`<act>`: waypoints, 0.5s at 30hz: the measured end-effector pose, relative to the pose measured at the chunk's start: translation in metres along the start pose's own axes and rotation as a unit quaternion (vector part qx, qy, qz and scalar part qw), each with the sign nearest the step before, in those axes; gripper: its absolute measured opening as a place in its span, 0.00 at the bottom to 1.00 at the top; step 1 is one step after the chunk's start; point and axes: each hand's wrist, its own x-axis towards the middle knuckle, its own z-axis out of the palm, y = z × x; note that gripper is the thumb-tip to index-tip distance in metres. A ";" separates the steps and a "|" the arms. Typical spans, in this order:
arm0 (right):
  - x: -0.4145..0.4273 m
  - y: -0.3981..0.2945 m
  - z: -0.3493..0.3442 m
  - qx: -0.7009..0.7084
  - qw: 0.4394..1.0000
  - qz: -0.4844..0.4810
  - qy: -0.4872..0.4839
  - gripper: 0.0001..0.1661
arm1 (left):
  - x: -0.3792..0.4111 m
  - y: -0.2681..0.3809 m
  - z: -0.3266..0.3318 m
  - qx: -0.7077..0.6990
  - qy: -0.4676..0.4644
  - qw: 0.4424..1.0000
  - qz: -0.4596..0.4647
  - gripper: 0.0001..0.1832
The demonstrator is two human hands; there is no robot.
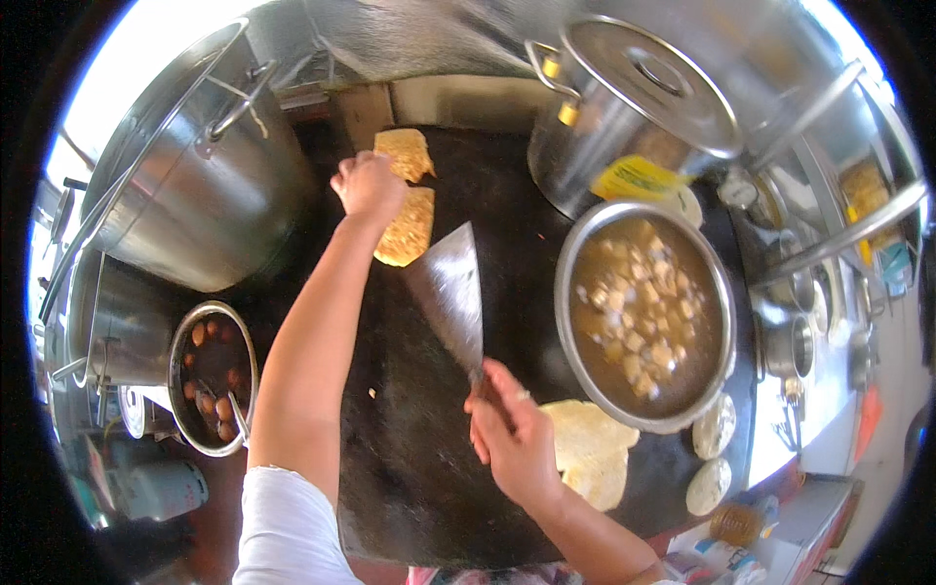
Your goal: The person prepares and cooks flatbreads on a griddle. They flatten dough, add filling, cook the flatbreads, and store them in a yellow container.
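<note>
My right hand (pixel 512 439) grips the handle of a broad triangular metal scraper (pixel 457 292), its blade angled up and left over a dark griddle (pixel 409 453). The blade's left corner lies close to the lower piece of browned flatbread (pixel 409 230). My left hand (pixel 369 189), fingers curled, is at the left side of that bread, over the gap below an upper flatbread piece (pixel 404 153). Its fingertips are hidden, so I cannot tell whether they pinch the bread. A paler flatbread (pixel 592 446) lies right of my right hand, partly covered by it.
A steel bowl of cubed food in broth (pixel 643 314) stands on the right. Small pale dough rounds (pixel 708 486) lie below it. A lidded steel pot (pixel 585 139) is at the back right. At left stand a large steel pot (pixel 197 190) and a pot of eggs in dark liquid (pixel 212 380).
</note>
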 end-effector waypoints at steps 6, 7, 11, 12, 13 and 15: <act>-0.130 0.015 -0.094 0.188 0.956 0.203 -0.094 0.23 | -0.136 0.030 -0.036 -0.107 0.099 0.977 0.153 0.13; -0.154 0.021 -0.116 0.196 0.950 0.228 -0.088 0.23 | -0.171 0.035 -0.039 -0.102 0.107 0.969 0.200 0.12; -0.246 0.019 -0.195 0.187 0.906 0.380 0.013 0.23 | -0.312 0.055 -0.050 -0.221 -0.007 0.932 0.288 0.11; -0.263 0.021 -0.211 0.216 0.901 0.375 0.033 0.23 | -0.335 0.062 -0.053 -0.241 -0.033 0.924 0.295 0.12; -0.278 0.024 -0.226 0.242 0.897 0.367 0.053 0.23 | -0.354 0.068 -0.050 -0.242 -0.049 0.924 0.291 0.12; -0.290 0.028 -0.242 0.280 0.894 0.340 0.082 0.23 | -0.377 0.086 -0.054 -0.213 -0.145 0.932 0.257 0.14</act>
